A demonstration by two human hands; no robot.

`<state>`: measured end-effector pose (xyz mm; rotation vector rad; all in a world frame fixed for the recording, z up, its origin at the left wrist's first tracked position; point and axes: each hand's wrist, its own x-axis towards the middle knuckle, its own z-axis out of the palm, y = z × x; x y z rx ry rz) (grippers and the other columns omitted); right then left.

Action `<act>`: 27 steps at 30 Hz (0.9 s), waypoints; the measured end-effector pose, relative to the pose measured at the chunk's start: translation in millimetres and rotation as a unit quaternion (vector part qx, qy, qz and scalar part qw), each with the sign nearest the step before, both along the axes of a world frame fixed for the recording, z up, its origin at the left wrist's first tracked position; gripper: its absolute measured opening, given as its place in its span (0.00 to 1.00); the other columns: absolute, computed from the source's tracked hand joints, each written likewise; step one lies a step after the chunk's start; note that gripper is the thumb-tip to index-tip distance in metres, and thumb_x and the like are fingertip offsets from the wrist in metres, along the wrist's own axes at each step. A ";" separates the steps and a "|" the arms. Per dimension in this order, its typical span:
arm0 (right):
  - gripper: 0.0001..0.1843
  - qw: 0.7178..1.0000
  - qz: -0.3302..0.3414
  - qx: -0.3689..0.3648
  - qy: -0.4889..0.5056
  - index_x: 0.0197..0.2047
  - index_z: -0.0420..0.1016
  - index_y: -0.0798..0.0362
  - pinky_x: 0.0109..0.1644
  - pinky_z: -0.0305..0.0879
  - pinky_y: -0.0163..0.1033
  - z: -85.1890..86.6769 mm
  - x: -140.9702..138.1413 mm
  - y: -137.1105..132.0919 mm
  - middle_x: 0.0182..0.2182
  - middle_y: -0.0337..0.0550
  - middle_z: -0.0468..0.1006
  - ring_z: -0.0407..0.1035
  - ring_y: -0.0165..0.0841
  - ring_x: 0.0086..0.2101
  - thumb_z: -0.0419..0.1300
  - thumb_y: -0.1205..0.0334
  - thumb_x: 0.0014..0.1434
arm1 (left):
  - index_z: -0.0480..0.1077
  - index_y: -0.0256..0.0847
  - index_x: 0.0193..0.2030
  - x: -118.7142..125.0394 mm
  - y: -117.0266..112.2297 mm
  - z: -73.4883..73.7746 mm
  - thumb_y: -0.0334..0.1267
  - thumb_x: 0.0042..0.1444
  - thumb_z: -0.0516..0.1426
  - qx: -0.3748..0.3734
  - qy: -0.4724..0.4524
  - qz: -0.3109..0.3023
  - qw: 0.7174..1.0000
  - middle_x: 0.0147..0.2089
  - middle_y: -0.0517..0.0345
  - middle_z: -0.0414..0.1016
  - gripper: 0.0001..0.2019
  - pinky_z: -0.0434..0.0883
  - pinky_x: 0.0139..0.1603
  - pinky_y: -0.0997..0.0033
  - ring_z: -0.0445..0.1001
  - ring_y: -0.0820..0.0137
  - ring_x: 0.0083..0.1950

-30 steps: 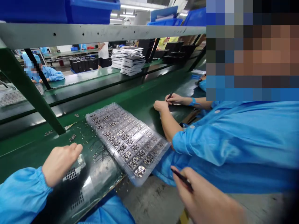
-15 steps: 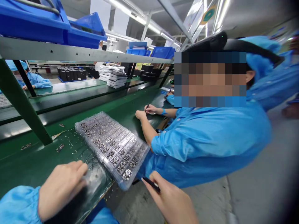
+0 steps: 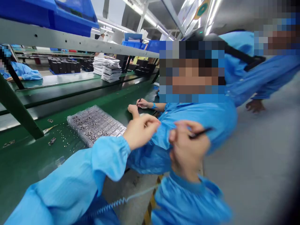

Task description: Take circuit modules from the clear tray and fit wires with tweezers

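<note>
My left hand (image 3: 142, 130) is raised in front of the clear plastic tray, its thumb and fingers pinched together; whatever is between the fingertips is too small to make out. A short gap to the right, my right hand (image 3: 188, 148) is closed and blurred by motion, with a slim black pen-like tool (image 3: 202, 132) sticking out of it. Behind my left wrist, the clear tray (image 3: 81, 132) lies on the green bench, with small circuit boards in its compartments. My left hand and sleeve hide its near end.
Loose small boards (image 3: 52, 141) and bright specks lie on the green bench (image 3: 21, 168). A co-worker in a blue smock (image 3: 187, 115) sits close on the right, hands around a dark tool. A coiled blue cord (image 3: 112, 204) hangs below. A green post (image 3: 20, 106) stands at left.
Both my hands have risen and come closer together; the left has left the bench beside the tray. The black tool stays in my right hand. The view has shifted right, and another person shows behind.
</note>
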<state>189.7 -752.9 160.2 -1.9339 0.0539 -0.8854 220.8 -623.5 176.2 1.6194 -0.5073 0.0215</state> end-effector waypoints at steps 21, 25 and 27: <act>0.13 0.781 0.390 -0.467 0.144 0.33 0.69 0.46 0.17 0.40 0.37 -193.4 -72.2 201.4 0.25 0.32 0.79 0.73 0.36 0.22 0.62 0.53 0.42 | 0.68 0.62 0.51 -133.4 263.5 -115.8 0.47 0.54 0.54 0.390 -0.004 0.253 0.885 0.38 0.66 0.78 0.17 0.72 0.32 0.62 0.76 0.61 0.32; 0.10 0.781 0.380 -0.472 0.152 0.33 0.68 0.45 0.21 0.56 0.36 -207.6 -71.3 216.5 0.27 0.32 0.78 0.74 0.36 0.25 0.59 0.52 0.48 | 0.53 0.48 0.67 -74.3 239.0 -71.0 0.41 0.57 0.50 0.458 -0.014 0.196 0.867 0.20 0.64 0.72 0.30 0.67 0.24 0.66 0.69 0.64 0.20; 0.10 0.776 0.380 -0.480 0.154 0.36 0.68 0.45 0.25 0.62 0.36 -210.1 -71.8 218.4 0.29 0.32 0.78 0.75 0.36 0.28 0.57 0.52 0.50 | 0.48 0.43 0.69 -24.4 204.6 -23.1 0.35 0.57 0.48 0.489 -0.053 0.180 0.852 0.26 0.59 0.75 0.31 0.68 0.31 0.67 0.72 0.63 0.25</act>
